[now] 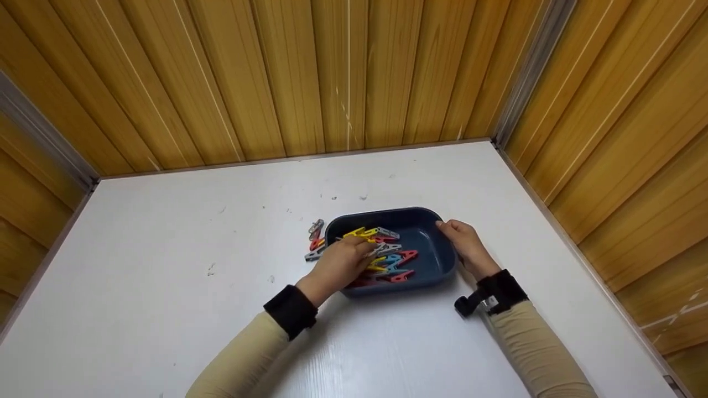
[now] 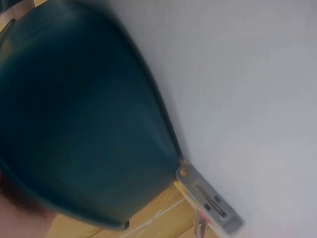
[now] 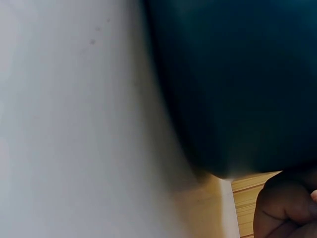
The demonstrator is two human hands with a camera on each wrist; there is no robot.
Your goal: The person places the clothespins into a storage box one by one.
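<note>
A dark blue plastic basin (image 1: 430,249) sits on the white table, with many colored clothespins (image 1: 406,255) heaped in its left half. My left hand (image 1: 343,260) reaches over the basin's left rim, its fingers down among the clothespins. The fingertips are partly hidden, so whether they pinch a clothespin is unclear. With the thumb over the rim, my right hand (image 1: 464,243) grips the basin's right end. In the left wrist view the basin's outer wall (image 2: 89,114) fills much of the picture. The right wrist view shows that wall too, with curled fingers (image 3: 285,208) below.
Several clothespins lie on the table just left of the basin, among them a grey clothespin (image 1: 314,254); a grey one (image 2: 210,201) also shows by the rim in the left wrist view. Wood-patterned walls (image 1: 332,83) border the table's back and sides.
</note>
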